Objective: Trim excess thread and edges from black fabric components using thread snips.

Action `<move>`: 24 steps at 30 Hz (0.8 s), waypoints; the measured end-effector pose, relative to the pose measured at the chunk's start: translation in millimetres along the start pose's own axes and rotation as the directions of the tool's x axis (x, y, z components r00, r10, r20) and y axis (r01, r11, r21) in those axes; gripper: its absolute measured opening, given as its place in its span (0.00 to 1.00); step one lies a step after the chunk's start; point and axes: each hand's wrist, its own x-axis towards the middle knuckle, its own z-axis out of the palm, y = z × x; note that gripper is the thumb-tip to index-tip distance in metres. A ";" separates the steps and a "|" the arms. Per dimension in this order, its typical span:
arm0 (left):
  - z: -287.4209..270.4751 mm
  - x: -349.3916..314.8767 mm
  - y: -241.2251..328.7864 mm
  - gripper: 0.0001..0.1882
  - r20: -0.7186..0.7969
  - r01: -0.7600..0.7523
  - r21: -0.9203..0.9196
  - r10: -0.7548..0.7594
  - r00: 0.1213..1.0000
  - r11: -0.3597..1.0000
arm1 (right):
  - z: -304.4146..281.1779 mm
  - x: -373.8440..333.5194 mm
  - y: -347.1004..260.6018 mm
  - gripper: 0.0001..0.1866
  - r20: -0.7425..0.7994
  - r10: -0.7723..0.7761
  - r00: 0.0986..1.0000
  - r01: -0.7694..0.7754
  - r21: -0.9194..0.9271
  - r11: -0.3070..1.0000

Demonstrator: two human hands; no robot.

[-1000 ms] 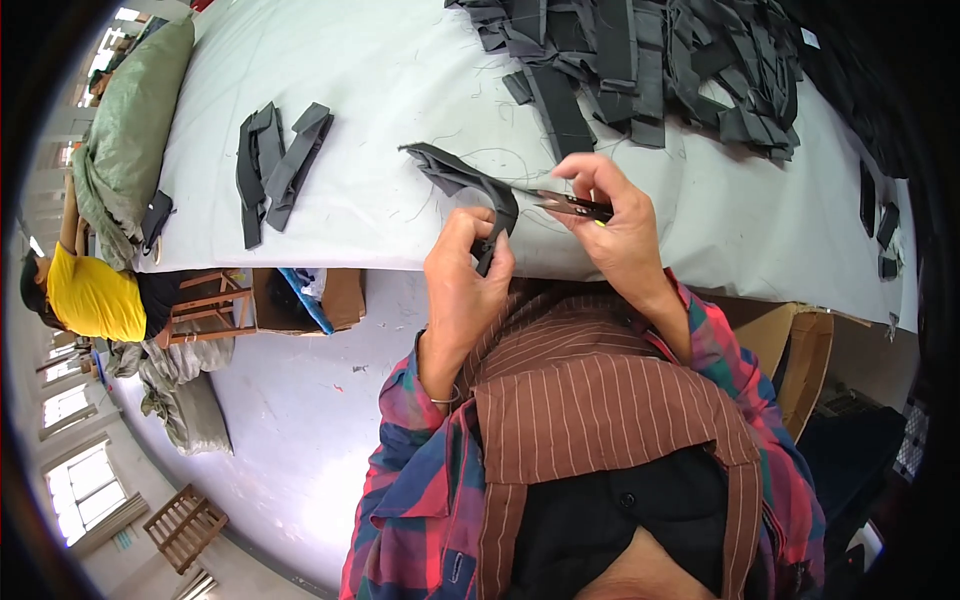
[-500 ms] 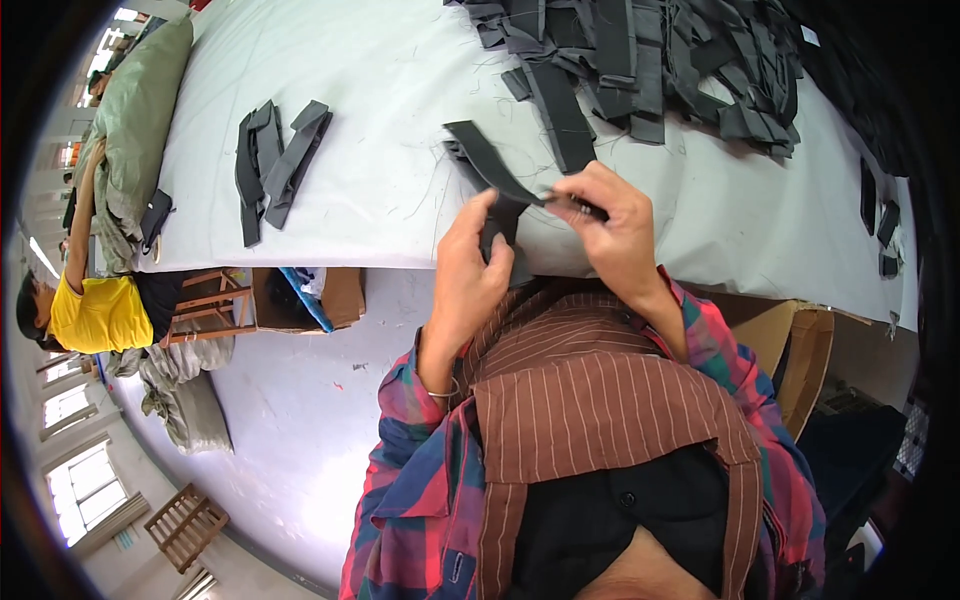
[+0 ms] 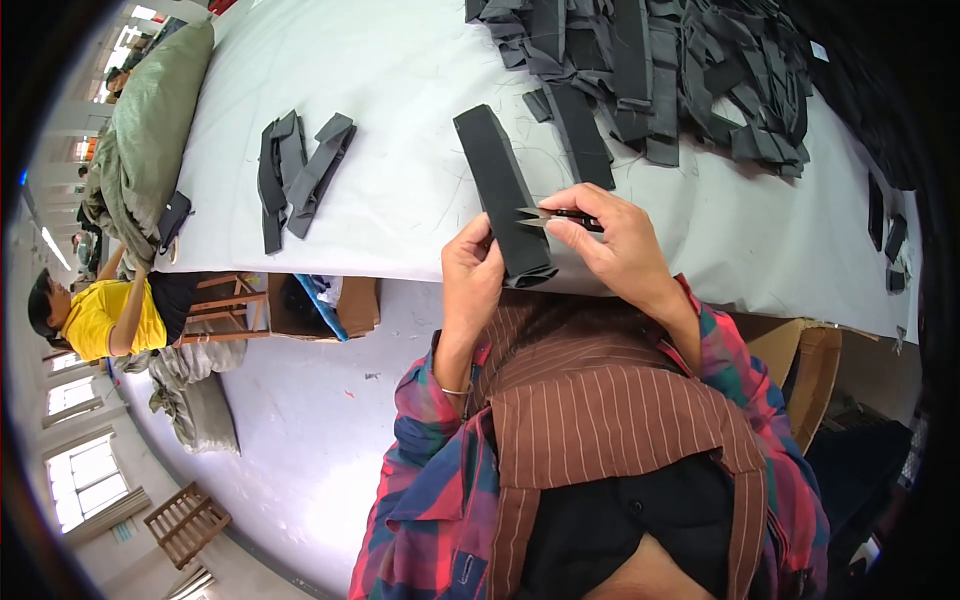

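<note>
Landmark: the dark fabric strip (image 3: 500,190), a long rectangular piece held at the near edge of the white bench (image 3: 400,80), standing up and leaning away from the person.

Left hand (image 3: 472,275): at the strip's lower end, fingers curled shut around it, thumb pressed on the left edge. Firm hold; the strip's bottom corner shows just right of the hand.

Right hand (image 3: 615,245): right of the strip, fingers closed around a small pair of thread snips (image 3: 555,215). The metal blades point left and touch, or nearly touch, the strip's right edge about halfway up. Whether the blades are parted cannot be told at this size.

Around the strip: a large heap of similar dark pieces (image 3: 680,70) lies beyond it and to the right; a small stack of folded dark pieces (image 3: 300,165) lies well to its left. Loose thread ends are scattered on the bench between them. Far left of the strip, a green bundle (image 3: 150,130) sits at the bench end, and a seated person in a yellow shirt (image 3: 100,315) is below it.

Judgement: step in hand looks like trimming stray thread from the strip's edge, one piece at a time. The next move would call for keeping the strip taut with the left hand and bringing the snip tips exactly onto the thread, clear of the fabric itself.
</note>
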 end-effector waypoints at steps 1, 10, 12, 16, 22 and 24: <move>1.6 -1.0 -0.5 0.09 0.004 0.001 -0.022 -0.001 1.000 1.000 | 2.4 1.3 1.1 0.09 -0.004 -0.011 1.000 0.011 -0.034 0.999; 7.7 -3.7 -1.7 0.08 0.045 0.043 -0.110 -0.038 0.998 0.993 | 9.9 3.9 1.8 0.05 -0.065 -0.297 0.953 0.248 -0.397 0.884; 11.0 -6.9 1.7 0.09 -0.039 0.087 -0.152 -0.094 0.995 0.985 | 2.7 3.5 4.6 0.05 -0.054 -0.325 0.944 0.270 -0.435 0.859; 6.8 -5.4 7.0 0.09 -0.022 0.144 -0.309 -0.159 0.987 0.940 | -12.6 5.3 2.9 0.08 -0.225 -0.159 0.961 0.104 -0.238 0.966; 7.5 -5.7 9.5 0.09 -0.044 0.153 -0.323 -0.176 0.983 0.934 | -9.9 -1.7 -0.5 0.08 -0.070 -0.205 0.976 0.175 -0.302 0.937; 7.7 -6.1 9.9 0.09 -0.031 0.166 -0.324 -0.186 0.982 0.931 | -6.4 -0.7 0.7 0.07 -0.083 -0.227 0.970 0.190 -0.314 0.930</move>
